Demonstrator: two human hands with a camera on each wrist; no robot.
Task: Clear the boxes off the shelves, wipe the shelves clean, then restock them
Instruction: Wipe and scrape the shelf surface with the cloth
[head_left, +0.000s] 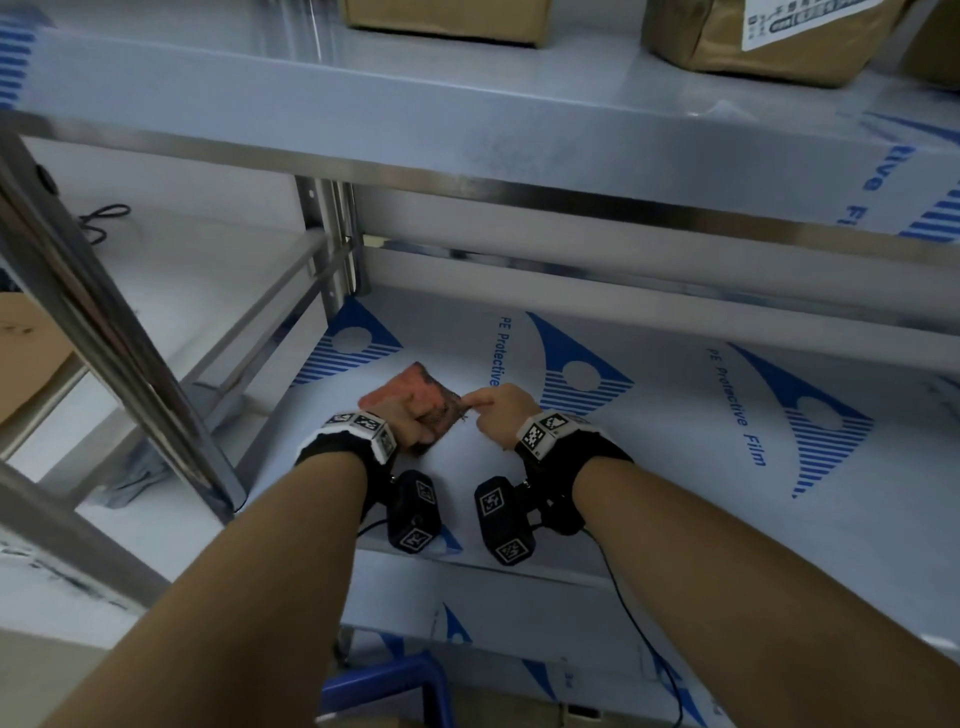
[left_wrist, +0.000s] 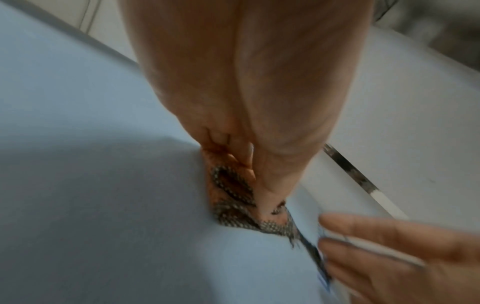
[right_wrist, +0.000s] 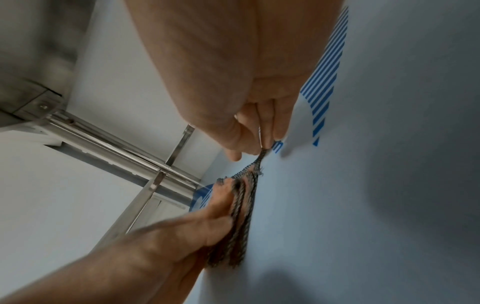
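Pressing down on the orange cloth (head_left: 415, 399), your left hand (head_left: 410, 423) holds it flat against the middle shelf (head_left: 649, 441), near the shelf's front left corner; the fingers are curled over the fabric, and the left wrist view shows fingertips (left_wrist: 270, 207) bearing on its dirty, dark-meshed face (left_wrist: 233, 197). Your right hand (head_left: 501, 413) sits just beside it, thumb and forefinger pinching the cloth's right corner; in the right wrist view the pinched tip (right_wrist: 262, 156) is drawn up into a narrow twist between the fingertips (right_wrist: 235, 155). The shelf surface carries white protective film printed with blue logos (head_left: 582, 374), and no boxes stand on the visible part of this level. On the upper shelf (head_left: 363, 114), two brown cardboard boxes are in view: one at centre (head_left: 447, 18) and one to the right bearing a white label (head_left: 769, 36). Another cardboard box (head_left: 26, 353) lies at the far left, outside the steel upright (head_left: 104, 322). Both wrists carry black straps with tracking markers (head_left: 543, 428).
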